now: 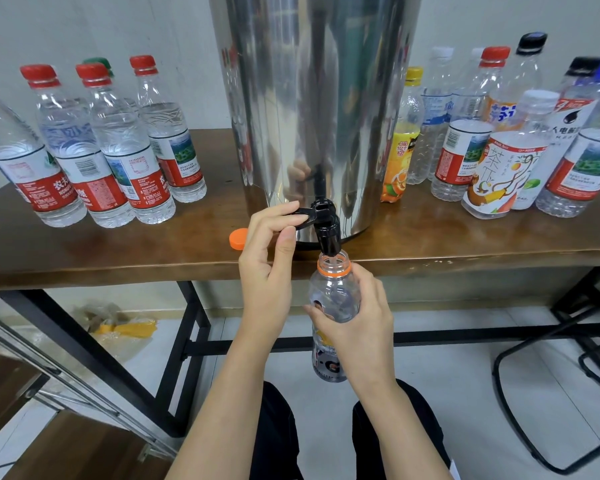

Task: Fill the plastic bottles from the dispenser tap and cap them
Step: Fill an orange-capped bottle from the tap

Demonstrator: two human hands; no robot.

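A steel dispenser (312, 98) stands on the brown table (118, 251), its black tap (326, 226) jutting over the front edge. My left hand (271, 258) pinches the tap's black lever between thumb and fingers. My right hand (357, 323) grips a clear uncapped bottle (331, 289) with an orange neck ring, its mouth right under the spout. The bottle's orange cap (239, 238) lies on the table to the left of the tap. I cannot tell whether water is flowing.
Several capped water bottles with red caps (118, 150) stand left of the dispenser. Several mixed bottles (499, 150) stand on the right. Black table legs and a crossbar (194, 344) are below. A black chair frame (551, 375) is at lower right.
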